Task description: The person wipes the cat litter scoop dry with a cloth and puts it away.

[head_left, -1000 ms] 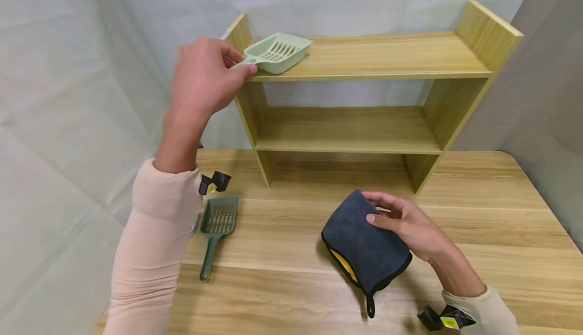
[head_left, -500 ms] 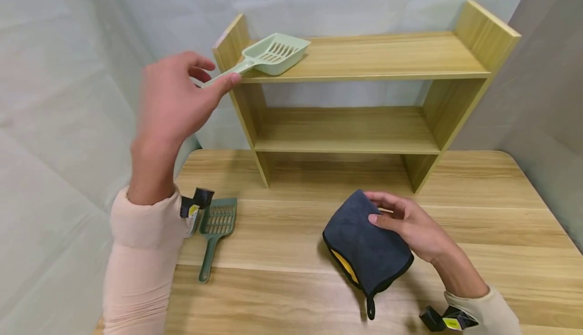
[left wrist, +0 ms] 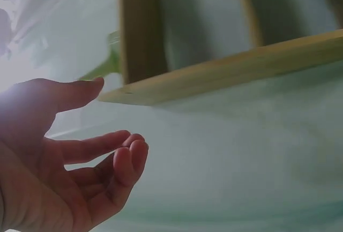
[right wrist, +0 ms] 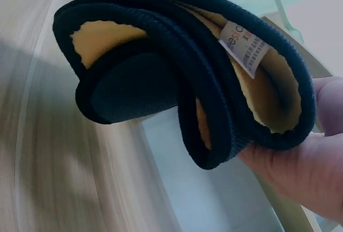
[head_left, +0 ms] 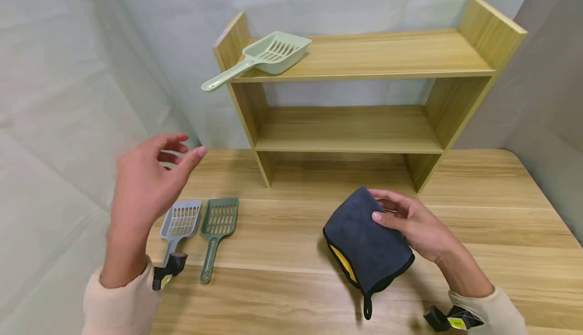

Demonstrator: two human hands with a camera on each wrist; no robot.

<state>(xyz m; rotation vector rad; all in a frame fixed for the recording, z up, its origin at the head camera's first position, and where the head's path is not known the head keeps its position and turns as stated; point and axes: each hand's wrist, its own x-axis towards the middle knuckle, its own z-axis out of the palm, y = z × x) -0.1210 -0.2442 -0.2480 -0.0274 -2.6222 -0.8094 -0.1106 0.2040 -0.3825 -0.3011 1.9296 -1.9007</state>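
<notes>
A light green slotted scoop (head_left: 266, 55) lies on the top board of a wooden shelf unit (head_left: 387, 56), its handle sticking out past the left end. My left hand (head_left: 148, 183) hangs in the air above the table's left side, fingers loosely spread, holding nothing; the left wrist view shows the same hand (left wrist: 69, 173) relaxed. Below it lie a grey-blue scoop (head_left: 181, 222) and a dark green scoop (head_left: 217, 223). My right hand (head_left: 412, 223) holds a folded dark blue cloth (head_left: 366, 244) with a yellow inner side (right wrist: 187, 76) just above the table.
The wooden table (head_left: 282, 294) runs under everything, with the shelf unit standing at its back. The middle shelf board (head_left: 346, 132) holds nothing. Pale fabric walls close in at the left and behind. Small black clips with yellow tags sit at both wrists.
My left hand let go of the light green scoop's handle on the top shelf and dropped down and left toward the table. The grey-blue scoop came into sight. The right hand stayed put.
</notes>
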